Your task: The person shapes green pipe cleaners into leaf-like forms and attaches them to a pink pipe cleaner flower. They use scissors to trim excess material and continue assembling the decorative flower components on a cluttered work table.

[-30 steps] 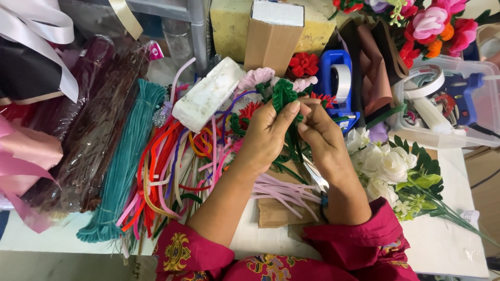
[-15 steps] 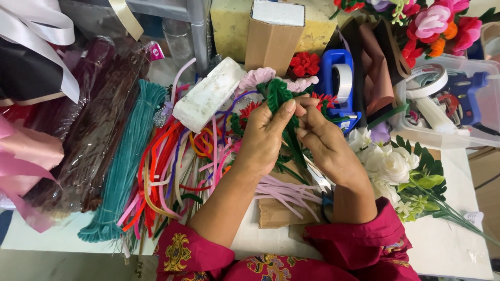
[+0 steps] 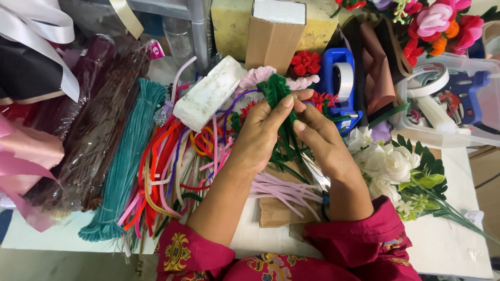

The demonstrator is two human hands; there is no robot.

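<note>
A: Centre of the scene: a green pipe-cleaner piece [image 3: 275,93], looped at the top, its stem running down between both hands. Where does it sit?

B: Just left of the blue tape dispenser [image 3: 338,83], above the table. The left hand [image 3: 260,132] closes around its left side, thumb pressed to the upper loops; the right hand [image 3: 320,138] pinches it from the right, fingertips meeting the left thumb.

A: What has changed over the last second?

B: Little in place. The hands stay level with the dispenser, but the fingers have drawn tighter and the green top stands slightly higher above them. I judge this as a bend or twist in progress rather than a finished one.

A: And round about?

B: Left of the dispenser lies a white foam block [image 3: 208,93]; farther left, a teal pipe-cleaner bundle [image 3: 125,161] beside mixed red, pink and orange ones [image 3: 172,166]. Below the dispenser, pale pink pipe cleaners [image 3: 281,190] cross a brown paper packet [image 3: 273,213]. Lower right of it, white artificial flowers [image 3: 388,161].
</note>
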